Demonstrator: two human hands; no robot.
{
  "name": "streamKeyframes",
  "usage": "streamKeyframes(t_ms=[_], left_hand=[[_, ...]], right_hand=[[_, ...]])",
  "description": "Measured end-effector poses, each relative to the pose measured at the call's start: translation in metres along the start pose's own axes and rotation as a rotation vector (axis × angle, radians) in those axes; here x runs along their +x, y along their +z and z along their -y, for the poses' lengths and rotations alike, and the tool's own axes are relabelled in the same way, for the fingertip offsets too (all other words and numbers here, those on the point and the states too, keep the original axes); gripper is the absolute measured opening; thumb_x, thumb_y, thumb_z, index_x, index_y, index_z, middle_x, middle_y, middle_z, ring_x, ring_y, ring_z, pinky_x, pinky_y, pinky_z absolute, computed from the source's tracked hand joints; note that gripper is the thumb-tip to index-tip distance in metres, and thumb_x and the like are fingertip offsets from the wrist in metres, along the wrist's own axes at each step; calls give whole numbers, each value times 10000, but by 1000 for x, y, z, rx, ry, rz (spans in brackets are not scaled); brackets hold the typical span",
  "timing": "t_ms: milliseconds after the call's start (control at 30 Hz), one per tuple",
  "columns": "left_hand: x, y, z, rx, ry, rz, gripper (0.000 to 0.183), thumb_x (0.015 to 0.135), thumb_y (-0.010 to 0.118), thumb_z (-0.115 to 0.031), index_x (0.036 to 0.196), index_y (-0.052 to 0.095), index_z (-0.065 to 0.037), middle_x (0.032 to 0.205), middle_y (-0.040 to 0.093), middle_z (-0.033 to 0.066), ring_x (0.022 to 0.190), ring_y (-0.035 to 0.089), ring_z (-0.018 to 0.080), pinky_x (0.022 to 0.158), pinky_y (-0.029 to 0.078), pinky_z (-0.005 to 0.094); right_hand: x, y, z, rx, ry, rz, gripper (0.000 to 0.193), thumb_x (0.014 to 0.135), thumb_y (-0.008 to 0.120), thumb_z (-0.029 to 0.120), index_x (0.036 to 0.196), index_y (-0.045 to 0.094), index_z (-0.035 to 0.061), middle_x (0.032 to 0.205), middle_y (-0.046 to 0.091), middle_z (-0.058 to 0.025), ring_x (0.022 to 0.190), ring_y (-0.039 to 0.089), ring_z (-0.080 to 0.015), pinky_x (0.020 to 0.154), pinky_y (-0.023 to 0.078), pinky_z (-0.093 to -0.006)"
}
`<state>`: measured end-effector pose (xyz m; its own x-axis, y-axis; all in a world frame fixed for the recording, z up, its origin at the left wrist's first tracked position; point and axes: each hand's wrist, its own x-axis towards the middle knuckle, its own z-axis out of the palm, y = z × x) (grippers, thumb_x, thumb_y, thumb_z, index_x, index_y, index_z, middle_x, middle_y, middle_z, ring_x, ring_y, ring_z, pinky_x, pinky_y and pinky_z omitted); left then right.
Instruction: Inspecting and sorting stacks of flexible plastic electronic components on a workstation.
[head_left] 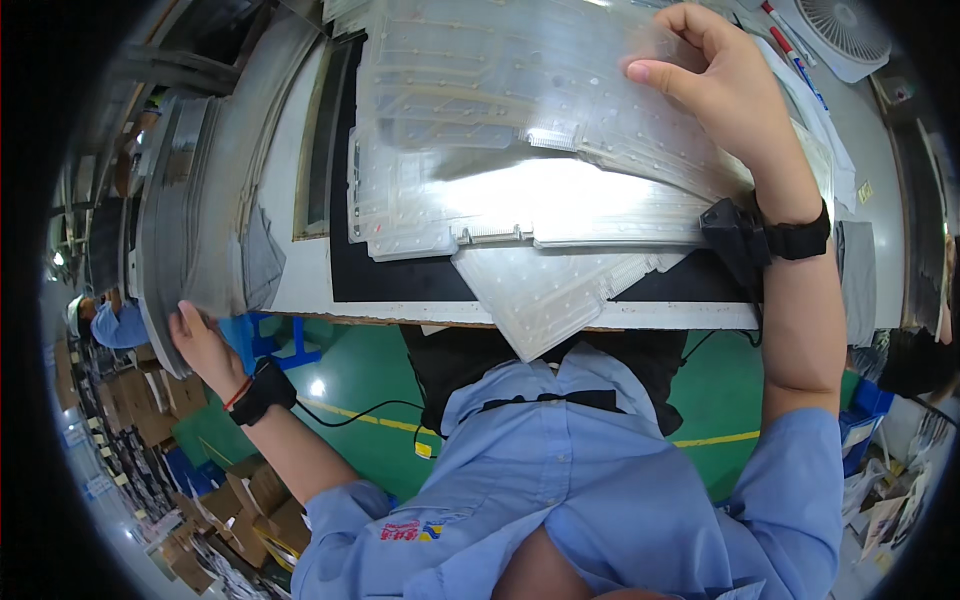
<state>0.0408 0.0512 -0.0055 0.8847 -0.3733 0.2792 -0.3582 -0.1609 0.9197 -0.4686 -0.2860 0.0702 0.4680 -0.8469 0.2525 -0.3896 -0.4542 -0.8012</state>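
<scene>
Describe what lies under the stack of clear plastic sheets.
A black mat and an angled clear sheet partly show beneath the stack; anything farther under is covered.

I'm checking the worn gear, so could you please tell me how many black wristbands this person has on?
2: the left wristband behind the left hand, the right wristband behind the right hand, near the clear plastic sheets. Neither is hidden.

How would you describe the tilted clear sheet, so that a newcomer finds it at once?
On the white table, find the black mat bearing a pile of clear sheets. The tilted clear sheet sticks out from the pile's near side; unlike its neighbours, it points one corner past the table's near edge.
</scene>
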Motion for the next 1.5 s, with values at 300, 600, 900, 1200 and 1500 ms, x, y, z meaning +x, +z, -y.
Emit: streamKeyframes(t_ms=[300, 600, 900, 1200, 1500], left_hand=[[-66, 170, -115, -34, 3, 822, 434, 995, 483, -267, 1347, 451, -14, 1299, 530, 97, 1209, 500, 207, 973, 414, 340], [-31, 254, -132, 180, -84, 1238, 433, 938, 588, -265, 1285, 514, -18, 1092, 602, 32, 951, 560, 76, 751, 442, 205], [-35, 252, -117, -169, -108, 1295, 355, 898, 620, -91, 1226, 529, 8, 1025, 635, 30, 931, 599, 73, 822, 480, 213], [-30, 251, -109, -250, -155, 1260, 332, 956, 562, -186, 1229, 554, 4, 997, 655, 18, 874, 599, 49, 787, 475, 209], [-31, 232, -123, -195, -129, 1402, 397, 979, 507, -213, 1294, 517, 29, 1071, 653, 40, 876, 595, 61, 761, 477, 218]], right_hand=[[0, 8, -22, -120, -109, 23, 286, 755, 758, 191, 928, 621, 9, 817, 623, -77, 767, 573, -165, 712, 459, -286], [1, 9, -25, -249, -80, 131, 311, 862, 685, 232, 1059, 570, 21, 840, 583, -25, 763, 530, -112, 701, 438, -246], [-1, 9, -22, 1, 111, 77, 246, 845, 704, 167, 1014, 574, 44, 804, 580, 45, 684, 503, -29, 613, 400, -184], [3, 26, -18, -208, -41, 46, 267, 837, 724, 231, 967, 593, 38, 820, 606, 18, 742, 527, -53, 670, 419, -207], [6, 23, -21, -213, 6, 46, 279, 826, 735, 228, 972, 598, 34, 829, 610, 21, 748, 527, -55, 682, 418, -209]])
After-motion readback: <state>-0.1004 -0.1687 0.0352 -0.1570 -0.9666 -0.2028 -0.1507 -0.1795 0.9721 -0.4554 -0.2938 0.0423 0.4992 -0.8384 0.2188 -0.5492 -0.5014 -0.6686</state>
